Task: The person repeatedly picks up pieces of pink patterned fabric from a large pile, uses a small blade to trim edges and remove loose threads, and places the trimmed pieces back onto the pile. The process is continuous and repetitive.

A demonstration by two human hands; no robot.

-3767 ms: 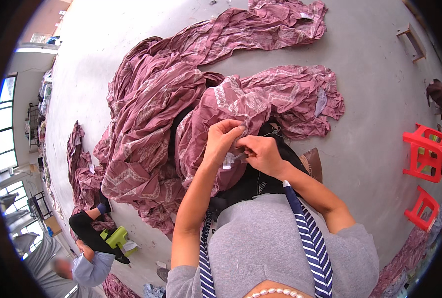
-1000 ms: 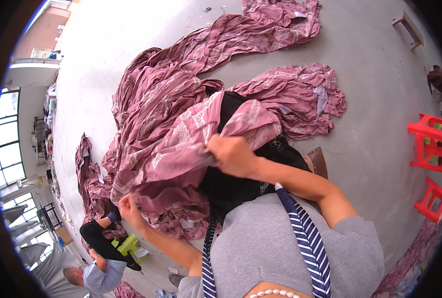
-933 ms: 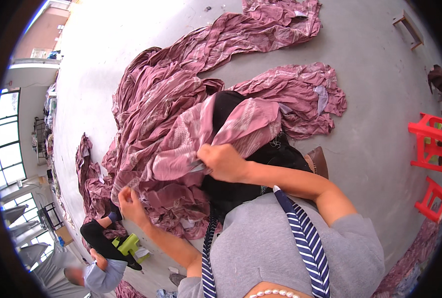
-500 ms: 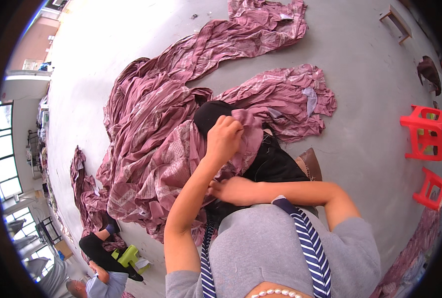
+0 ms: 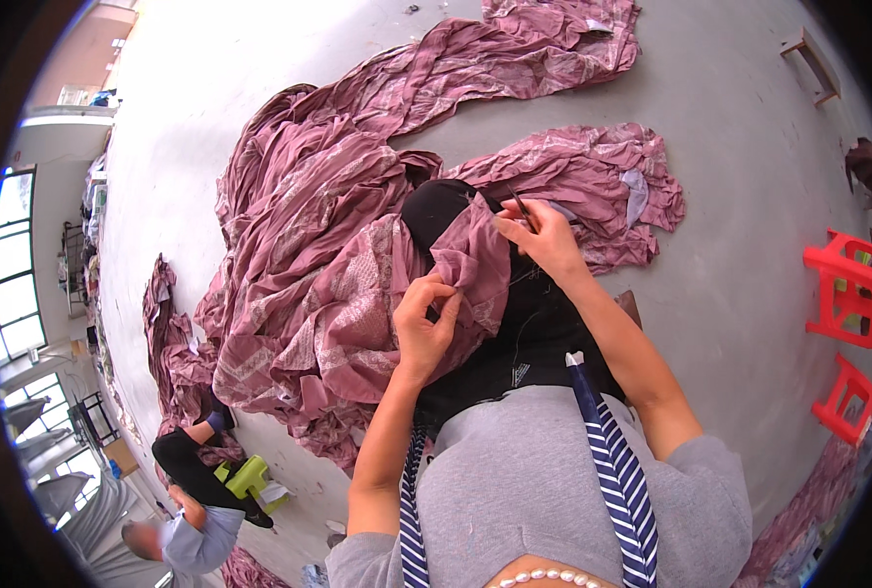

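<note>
A large heap of dusty-pink patterned fabric (image 5: 299, 245) lies over the floor and across my lap. Pinched between the thumb and fingers of my left hand (image 5: 424, 328) is an edge of this fabric, drawn up over my black-clad knee (image 5: 441, 208). My right hand (image 5: 549, 245) is closed around a slim dark pointed tool (image 5: 522, 208), perhaps small thread snips; its exact kind is too small to tell. The tool's tip points up and away, just right of the raised fabric, apart from it. A loose pale thread hangs over my black trousers (image 5: 544, 328).
Two red plastic stools (image 5: 846, 289) stand at the right, with a small wooden stool (image 5: 810, 64) farther back. At the lower left another person (image 5: 201, 524) sits by a green stool (image 5: 250, 480). More pink fabric (image 5: 808, 500) lies at the lower right.
My right hand has come up from my lap to beside the fabric, now with the dark tool showing in it. My left hand has moved lower and nearer, still on the fabric.
</note>
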